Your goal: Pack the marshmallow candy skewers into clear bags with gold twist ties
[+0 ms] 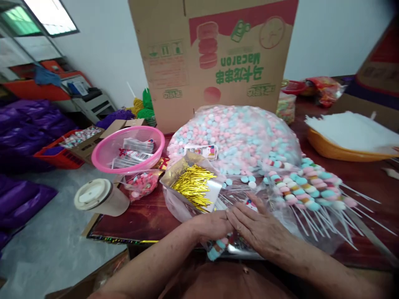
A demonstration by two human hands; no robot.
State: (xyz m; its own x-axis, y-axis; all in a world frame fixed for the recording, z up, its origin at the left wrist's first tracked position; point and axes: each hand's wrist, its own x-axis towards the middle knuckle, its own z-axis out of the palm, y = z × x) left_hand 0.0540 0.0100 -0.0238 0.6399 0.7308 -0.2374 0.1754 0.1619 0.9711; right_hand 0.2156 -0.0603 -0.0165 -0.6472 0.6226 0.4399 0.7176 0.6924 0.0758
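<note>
Close to the table's front edge, my left hand (215, 225) is closed on a skewer of pink, blue and brown marshmallow-like sweets (218, 248), whose lower end shows below the fist. My right hand (260, 228) lies against it, fingers pressed together and touching the left hand; what its fingertips grip is hidden. Beyond the right thumb a small printed card (251, 204) shows. Gold twist ties (195, 187) fill an open box just past my left hand. To the right lies a pile of similar sweet skewers (308, 189) with white sticks.
A big clear bag of pink and blue sweets (230, 133) sits before a tall carton (168, 95). At left are a pink basket (96, 160) with printed packets and a lidded cup (109, 201). An orange basket (339, 153) with white sheets stands at right.
</note>
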